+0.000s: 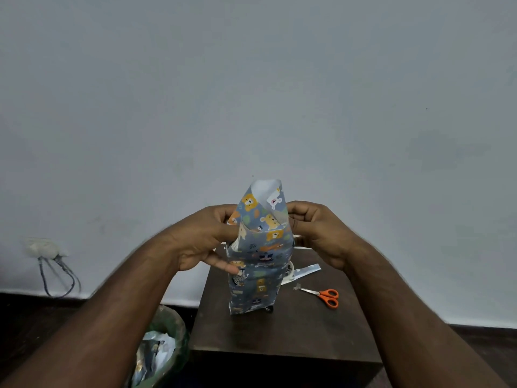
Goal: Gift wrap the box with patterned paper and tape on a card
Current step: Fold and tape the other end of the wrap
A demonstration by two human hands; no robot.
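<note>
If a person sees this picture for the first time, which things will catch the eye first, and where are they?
In the centre, both hands hold a tall box wrapped in blue animal-print paper, standing upright on a dark table: the left hand on its left side, the right hand on its right. The paper's top end is still open. Orange scissors lie on the table to the right, and a bin of scraps stands at lower left.

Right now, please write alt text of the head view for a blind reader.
Two hands, left hand and right hand, hold a box in patterned paper upright on a dark table. Orange scissors lie to its right.
</note>
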